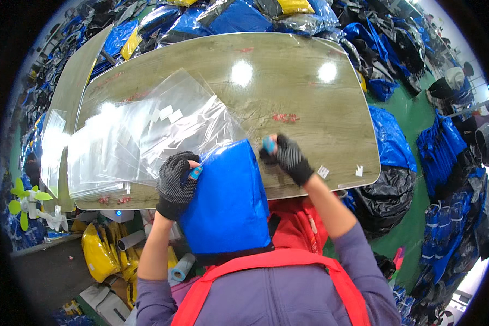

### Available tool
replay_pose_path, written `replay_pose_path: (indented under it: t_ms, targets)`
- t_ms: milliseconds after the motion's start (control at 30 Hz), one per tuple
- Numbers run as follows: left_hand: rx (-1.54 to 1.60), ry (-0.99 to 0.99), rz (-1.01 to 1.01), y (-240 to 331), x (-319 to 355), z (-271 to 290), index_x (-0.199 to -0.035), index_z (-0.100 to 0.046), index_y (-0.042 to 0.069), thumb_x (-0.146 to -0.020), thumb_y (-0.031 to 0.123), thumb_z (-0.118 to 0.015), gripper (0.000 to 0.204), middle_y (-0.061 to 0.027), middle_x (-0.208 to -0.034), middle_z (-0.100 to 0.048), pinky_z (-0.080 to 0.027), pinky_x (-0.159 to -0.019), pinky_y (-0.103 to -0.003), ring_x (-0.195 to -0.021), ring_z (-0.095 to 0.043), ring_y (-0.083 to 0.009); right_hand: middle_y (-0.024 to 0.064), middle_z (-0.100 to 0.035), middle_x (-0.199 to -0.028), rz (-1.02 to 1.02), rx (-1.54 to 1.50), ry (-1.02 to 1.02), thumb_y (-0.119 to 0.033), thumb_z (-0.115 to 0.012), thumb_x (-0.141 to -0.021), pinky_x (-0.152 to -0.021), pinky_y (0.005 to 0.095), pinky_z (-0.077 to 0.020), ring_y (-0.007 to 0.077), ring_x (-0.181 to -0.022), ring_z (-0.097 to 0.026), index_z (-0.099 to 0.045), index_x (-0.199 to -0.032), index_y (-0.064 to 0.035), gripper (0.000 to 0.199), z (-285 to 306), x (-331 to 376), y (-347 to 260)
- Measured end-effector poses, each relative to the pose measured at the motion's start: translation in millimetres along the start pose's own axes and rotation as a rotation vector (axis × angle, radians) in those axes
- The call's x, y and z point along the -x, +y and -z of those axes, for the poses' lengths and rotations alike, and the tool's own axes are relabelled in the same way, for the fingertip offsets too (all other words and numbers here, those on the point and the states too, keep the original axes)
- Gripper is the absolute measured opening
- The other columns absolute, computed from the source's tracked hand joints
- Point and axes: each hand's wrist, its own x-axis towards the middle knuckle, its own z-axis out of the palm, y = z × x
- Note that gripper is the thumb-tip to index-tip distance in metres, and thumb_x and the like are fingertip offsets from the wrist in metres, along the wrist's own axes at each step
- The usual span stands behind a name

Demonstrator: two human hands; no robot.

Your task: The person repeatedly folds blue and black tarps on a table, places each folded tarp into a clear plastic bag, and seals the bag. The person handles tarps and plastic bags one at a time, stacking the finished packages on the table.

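A bright blue bag (225, 201), smooth and boxy, stands against the table's near edge, right in front of me. My left hand (178, 182), in a black dotted glove with bare fingertips and light blue wrapping on the thumb, is closed on the bag's left edge. Just beyond the bag's upper right side is my right hand (288, 157), gloved the same way and apart from the bag. Its fingers are curled in, slightly blurred, and whatever they may hold is hidden. Clear plastic bags (168, 125) with white labels lie spread beyond my left hand.
The wood-patterned table (309, 92) carries small white tags (323, 171) near its right front. Packed blue bags (239, 19) pile along its far edge. A black sack (383, 198) sits at the right, yellow bags (100, 252) and a small green fan (24, 201) at the left.
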Motion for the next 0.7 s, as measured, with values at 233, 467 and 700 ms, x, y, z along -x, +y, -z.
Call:
replay_pose_path:
  t_ms: [233,467,700]
  targets:
    - [-0.244,0.018,-0.05,14,14,-9,-0.092,-0.061,0.007,-0.077,0.01,-0.064,0.015,-0.0138,-0.101,-0.064,-0.043,-0.092,-0.046,-0.1,-0.058,-0.0368,0.0034,-0.062,-0.08,-0.311,-0.03,-0.43,-0.049,-0.063,-0.087,-0.057,0.0267,-0.0457,0.0114,-0.065,-0.055,-0.068,-0.1,-0.006,0.045,-2,-72,-8]
    - [-0.284,-0.104,0.015,14,13,-12,-0.103,-0.061,0.006,-0.082,0.017,-0.064,0.024,-0.0151,-0.11,-0.062,-0.042,-0.095,-0.047,-0.106,-0.056,-0.0369,-0.0027,-0.057,-0.073,-0.117,-0.055,-0.496,-0.033,-0.06,-0.091,-0.054,0.0232,-0.0392,0.0068,-0.063,-0.049,-0.064,-0.09,-0.0063,0.027,-4,-79,-10]
    - [-0.361,-0.031,0.109,14,25,-20,-0.117,-0.06,0.007,-0.085,0.022,-0.063,0.035,-0.018,-0.118,-0.06,-0.038,-0.101,-0.048,-0.115,-0.052,-0.0382,0.0012,-0.062,-0.085,-0.371,0.012,-0.333,-0.055,-0.067,-0.082,-0.061,0.0276,-0.0493,0.012,-0.069,-0.057,-0.065,-0.096,-0.0063,0.05,0,-20,-11]
